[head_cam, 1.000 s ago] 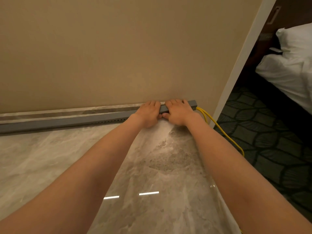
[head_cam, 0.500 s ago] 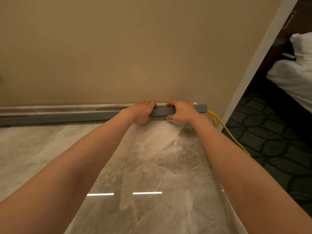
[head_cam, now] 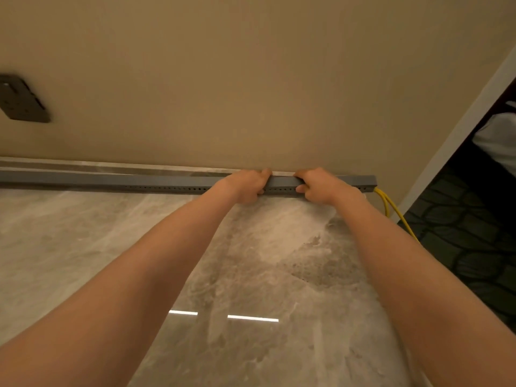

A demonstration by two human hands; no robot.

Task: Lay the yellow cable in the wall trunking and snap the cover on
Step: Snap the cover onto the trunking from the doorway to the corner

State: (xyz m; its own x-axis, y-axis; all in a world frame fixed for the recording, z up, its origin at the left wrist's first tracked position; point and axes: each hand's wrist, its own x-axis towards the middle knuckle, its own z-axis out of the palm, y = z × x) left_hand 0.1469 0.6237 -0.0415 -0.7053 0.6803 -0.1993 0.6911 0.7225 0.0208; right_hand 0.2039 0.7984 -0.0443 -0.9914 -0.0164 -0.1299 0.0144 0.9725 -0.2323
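A long grey trunking [head_cam: 145,184] runs along the foot of the beige wall, with a row of small holes in its front face. My left hand [head_cam: 245,185] and my right hand [head_cam: 321,187] grip it side by side near its right end, fingers over the top and thumbs on the front. A short stretch of trunking shows between them. The yellow cable [head_cam: 393,210] comes out of the right end of the trunking and trails down to the right over the floor. Its run inside the trunking is hidden.
A dark socket plate [head_cam: 21,99] sits on the wall at the left. A white door frame [head_cam: 458,135] rises at the right, with dark patterned carpet [head_cam: 474,241] and white bedding [head_cam: 499,141] beyond. Glossy marble floor [head_cam: 83,241] lies in front.
My hands have moved apart along the trunking and now wrap over its top. The view has swung left, which brings the socket plate into sight.
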